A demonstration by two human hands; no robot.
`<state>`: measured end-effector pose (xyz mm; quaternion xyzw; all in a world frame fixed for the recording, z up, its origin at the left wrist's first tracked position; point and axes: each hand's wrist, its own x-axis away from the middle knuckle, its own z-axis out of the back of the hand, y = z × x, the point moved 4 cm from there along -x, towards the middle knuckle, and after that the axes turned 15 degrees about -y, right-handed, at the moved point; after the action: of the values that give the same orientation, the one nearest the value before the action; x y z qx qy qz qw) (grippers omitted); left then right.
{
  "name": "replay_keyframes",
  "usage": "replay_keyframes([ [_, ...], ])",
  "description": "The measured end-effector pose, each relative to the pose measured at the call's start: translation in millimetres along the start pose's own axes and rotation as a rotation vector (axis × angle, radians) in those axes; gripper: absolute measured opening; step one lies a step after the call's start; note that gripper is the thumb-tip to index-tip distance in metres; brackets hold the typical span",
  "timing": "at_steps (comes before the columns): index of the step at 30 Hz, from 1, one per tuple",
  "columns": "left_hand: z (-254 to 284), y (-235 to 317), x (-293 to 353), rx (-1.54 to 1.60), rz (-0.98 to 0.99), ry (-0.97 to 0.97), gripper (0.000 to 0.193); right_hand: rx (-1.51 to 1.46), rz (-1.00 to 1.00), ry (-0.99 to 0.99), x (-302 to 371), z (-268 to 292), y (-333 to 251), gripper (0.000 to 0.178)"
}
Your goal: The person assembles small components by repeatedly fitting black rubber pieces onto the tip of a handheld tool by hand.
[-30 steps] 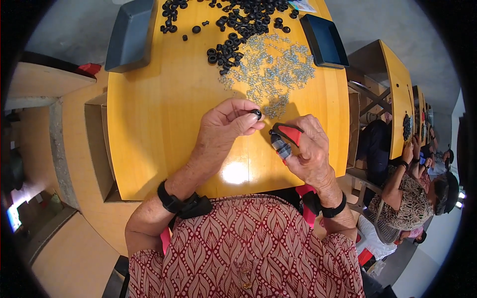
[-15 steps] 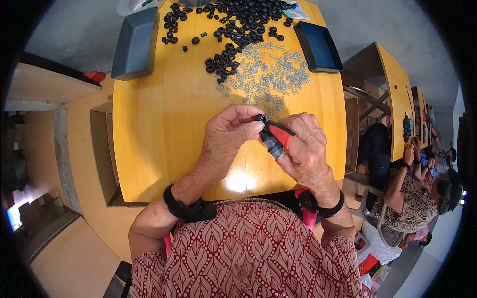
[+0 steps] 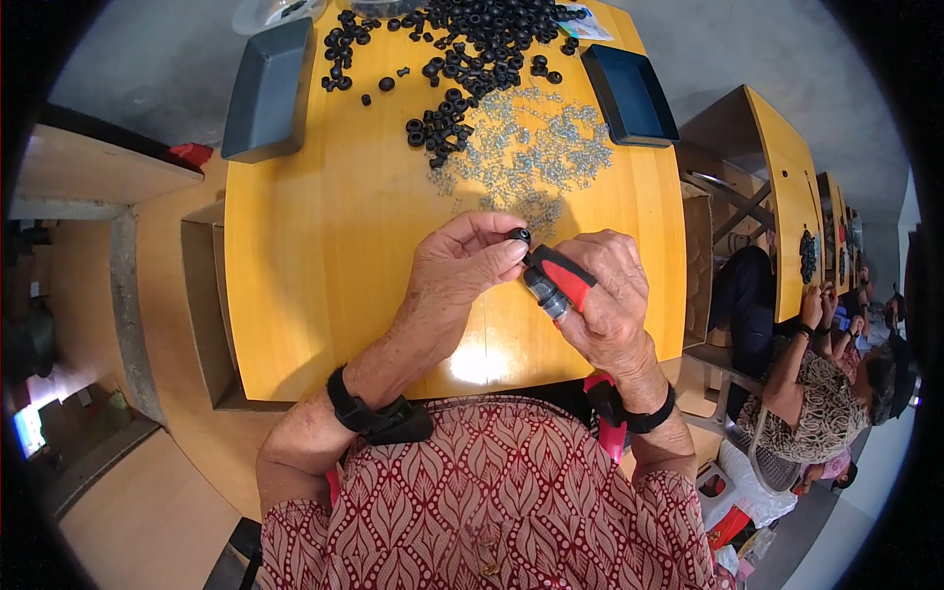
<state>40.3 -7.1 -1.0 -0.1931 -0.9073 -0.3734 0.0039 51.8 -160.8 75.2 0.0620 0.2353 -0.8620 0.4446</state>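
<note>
Small black piece pinched at left, red-and-black tool gripped at right

The wooden surface (image 3: 324,236) is smooth and glossy, with a yellow finish and a bright patch of glare near the front; small parts would probably slide easily on it. A long grey tray (image 3: 264,84) is set at the far left and a shorter dark tray (image 3: 629,93) at the far right, both straight-walled and apparently of stiff plastic.

The right hand (image 3: 612,295) is wrapped around the tool (image 3: 568,279), whose tip is pointed far and left. It is judged light and rigid, best held by its red-and-black grip with the tip left free; a greyish, glassy-looking section is seen beside the grip.

The left hand (image 3: 457,261) is narrowed to a pinch, and the black piece (image 3: 518,235) is held between thumb and fingertips, just beside the tool's tip; whether they touch cannot be told. The piece is rounded, with a hole visible. It seems light, rubbery and hard to break, best taken by its outer sides.

Similar black rings and knobs (image 3: 482,44) are heaped at the far side. Nearer, tiny clear or silvery bits (image 3: 536,143) are scattered, likely hard, slippery and awkward to pick up singly.
</note>
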Motion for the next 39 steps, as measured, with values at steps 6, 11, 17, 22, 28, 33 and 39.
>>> replay_keyframes([
  [6, -0.7, -1.8, -0.2, -0.02, 0.009, -0.018, 0.023, -0.026, -0.017, 0.01, 4.2, -4.3, 4.3, 0.032],
  [11, -1.5, 0.2, 0.2, -0.034, -0.034, -0.022, 0.023, -0.117, -0.054, 0.033, 4.5, -5.6, 5.4, 0.032],
  [17, -2.5, 0.8, -0.4, -0.053, -0.028, -0.058, 0.022, -0.07, -0.046, 0.034, 3.3, -4.3, 4.6, 0.031],
  [22, -4.9, 2.6, 2.8, -0.041, 0.045, -0.121, 0.026, -0.109, -0.032, 0.016, 2.5, 8.5, 7.2, 0.029],
  [28, -5.2, 4.5, 4.7, -0.069, 0.126, -0.131, 0.028, -0.191, -0.05, -0.057, 0.3, 23.5, 18.4, 0.027],
  [33, -7.0, 2.5, 4.6, -0.077, 0.128, -0.145, 0.029, -0.201, -0.024, -0.091, -0.6, 25.5, 20.6, 0.026],
  [39, -7.1, 0.0, 3.0, -0.094, 0.149, -0.143, 0.029, -0.17, 0.017, -0.122, -1.7, 25.2, 21.5, 0.027],
])
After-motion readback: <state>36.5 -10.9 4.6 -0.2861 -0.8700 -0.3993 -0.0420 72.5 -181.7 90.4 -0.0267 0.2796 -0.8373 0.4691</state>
